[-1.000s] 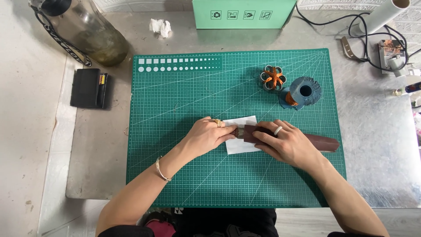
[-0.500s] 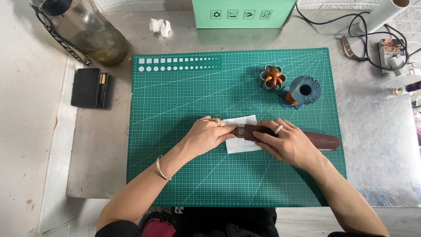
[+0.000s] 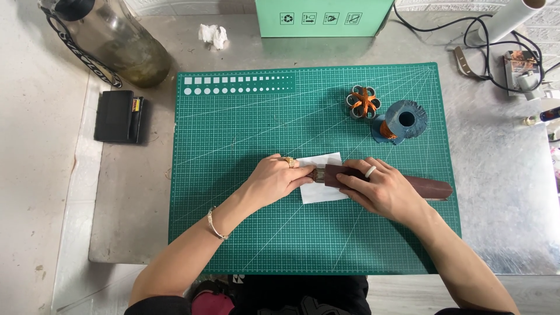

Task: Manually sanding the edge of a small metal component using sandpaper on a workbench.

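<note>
A long dark brown leather strap [image 3: 429, 186] lies across the green cutting mat [image 3: 245, 128], its left end with a small metal buckle [image 3: 319, 174] resting on a white paper sheet [image 3: 326, 191]. My right hand [image 3: 382, 189], with a white ring, presses flat on the strap near the buckle end. My left hand [image 3: 279, 178], with a gold ring and a bracelet at the wrist, pinches at the buckle on the paper. What lies under the fingers is hidden.
A blue thread spool [image 3: 402, 121] and a small grey holder with an orange piece [image 3: 364, 102] stand on the mat's far right. A black wallet [image 3: 118, 116], a large glass bottle [image 3: 111, 41], a green box [image 3: 322, 16], crumpled tissue [image 3: 212, 35] and cables [image 3: 496, 52] ring the metal table.
</note>
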